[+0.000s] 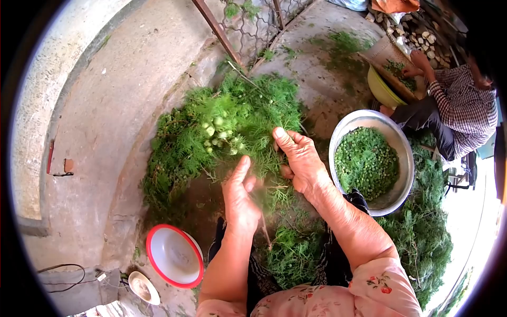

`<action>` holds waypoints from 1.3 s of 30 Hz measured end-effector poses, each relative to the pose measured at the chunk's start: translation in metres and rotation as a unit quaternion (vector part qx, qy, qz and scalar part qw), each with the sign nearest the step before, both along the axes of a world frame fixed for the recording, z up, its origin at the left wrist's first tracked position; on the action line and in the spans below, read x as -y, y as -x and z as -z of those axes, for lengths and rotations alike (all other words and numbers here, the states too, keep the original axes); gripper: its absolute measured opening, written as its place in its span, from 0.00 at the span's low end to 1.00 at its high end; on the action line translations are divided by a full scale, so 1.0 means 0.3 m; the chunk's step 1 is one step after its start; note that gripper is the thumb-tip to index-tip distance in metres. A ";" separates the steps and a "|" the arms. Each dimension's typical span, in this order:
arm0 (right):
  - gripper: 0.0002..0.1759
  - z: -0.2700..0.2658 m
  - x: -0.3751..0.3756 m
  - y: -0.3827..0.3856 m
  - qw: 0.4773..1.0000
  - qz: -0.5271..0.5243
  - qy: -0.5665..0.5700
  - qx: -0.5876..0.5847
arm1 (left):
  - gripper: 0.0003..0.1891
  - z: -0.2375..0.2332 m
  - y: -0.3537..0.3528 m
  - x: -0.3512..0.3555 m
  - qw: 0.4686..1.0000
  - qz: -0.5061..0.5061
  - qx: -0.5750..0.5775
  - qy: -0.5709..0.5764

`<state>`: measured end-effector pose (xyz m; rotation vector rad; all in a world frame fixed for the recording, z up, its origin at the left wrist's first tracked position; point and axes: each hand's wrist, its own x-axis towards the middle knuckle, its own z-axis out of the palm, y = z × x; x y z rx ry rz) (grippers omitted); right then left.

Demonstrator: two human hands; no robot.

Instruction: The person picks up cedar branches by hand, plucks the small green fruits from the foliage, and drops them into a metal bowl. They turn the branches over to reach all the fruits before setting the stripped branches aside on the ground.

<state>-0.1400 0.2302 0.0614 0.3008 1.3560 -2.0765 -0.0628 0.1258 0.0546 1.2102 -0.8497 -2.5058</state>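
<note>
Two floral sleeves (384, 282); right hand (307, 165), grip pinching one sprig (249, 138); left hand (241, 203), grip unclear; one metal basin (403, 158).

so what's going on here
A person has both bare hands, left hand and right hand, at feathery greenery with pale green knobs; their exact grip is unclear. A metal basin by the right arm holds small green pieces. Nearby, a co-worker handles greens on a tray.

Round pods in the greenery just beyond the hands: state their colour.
The round pods are pale green; best seen in the head view.
</note>
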 end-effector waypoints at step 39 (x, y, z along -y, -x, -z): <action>0.11 0.168 -0.467 0.254 0.912 0.198 -0.193 -0.304 | 0.08 0.021 -0.027 0.089 0.985 0.030 -0.093 0.142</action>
